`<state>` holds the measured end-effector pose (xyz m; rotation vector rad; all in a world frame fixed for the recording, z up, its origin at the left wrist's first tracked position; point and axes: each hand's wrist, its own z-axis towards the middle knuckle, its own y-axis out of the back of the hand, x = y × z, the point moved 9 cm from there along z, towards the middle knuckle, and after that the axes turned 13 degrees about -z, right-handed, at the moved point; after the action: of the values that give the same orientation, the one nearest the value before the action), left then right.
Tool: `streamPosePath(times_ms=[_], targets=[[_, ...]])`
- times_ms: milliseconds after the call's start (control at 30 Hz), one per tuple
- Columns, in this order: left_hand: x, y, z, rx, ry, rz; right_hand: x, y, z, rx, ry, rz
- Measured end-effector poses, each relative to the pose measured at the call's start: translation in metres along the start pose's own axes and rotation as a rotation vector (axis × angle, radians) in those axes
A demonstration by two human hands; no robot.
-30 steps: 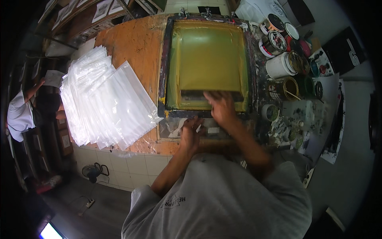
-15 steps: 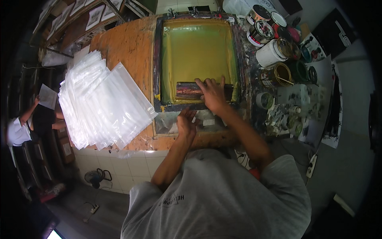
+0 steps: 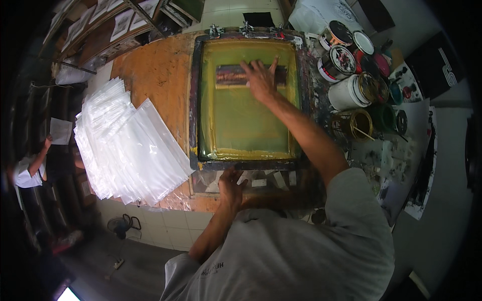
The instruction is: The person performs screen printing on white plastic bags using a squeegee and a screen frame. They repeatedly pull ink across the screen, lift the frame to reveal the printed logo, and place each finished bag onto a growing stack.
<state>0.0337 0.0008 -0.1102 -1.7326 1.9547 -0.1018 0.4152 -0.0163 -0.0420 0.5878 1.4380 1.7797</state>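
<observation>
A screen printing frame point(image 3: 271, 164) with yellow-green mesh point(image 3: 246, 120) lies before me on the wooden table. My right hand point(image 3: 262, 84) presses on a long squeegee point(image 3: 227, 77) on the far part of the mesh. Its fingers spread over the squeegee's blade-like body, which is slightly blurred. At the frame's front rail my left hand point(image 3: 231, 191) is curled, its fingertips against the rail and partly hidden. Yellow ink rims the mesh, thickest along the near edge. Clamps point(image 3: 246, 31) hold the frame's far side.
A fanned pile of clear plastic bags point(image 3: 130, 150) covers the table's left side. Paint cans and tubs point(image 3: 344, 93) crowd the right, one an open can with a stick point(image 3: 354, 125). Another person point(image 3: 30, 170) holds a sheet at far left, beside shelves.
My right hand has pushed the squeegee from the near end of the mesh toward the far end. My left hand stays at the front rail. The view has shifted slightly.
</observation>
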Motion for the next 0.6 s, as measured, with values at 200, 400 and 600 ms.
streamPosePath(times_ms=[200,400,600], targets=[[-0.002,0.0,-0.005,0.02,-0.014,-0.044,-0.043,-0.021,0.075,-0.042,-0.019,-0.052],[-0.004,0.004,-0.004,0.073,-0.058,-0.067,-0.028,-0.006,0.041,0.333,0.1,0.25],[-0.017,-0.005,-0.011,0.285,-0.092,-0.065,0.042,0.109,-0.122,0.346,0.15,0.337]])
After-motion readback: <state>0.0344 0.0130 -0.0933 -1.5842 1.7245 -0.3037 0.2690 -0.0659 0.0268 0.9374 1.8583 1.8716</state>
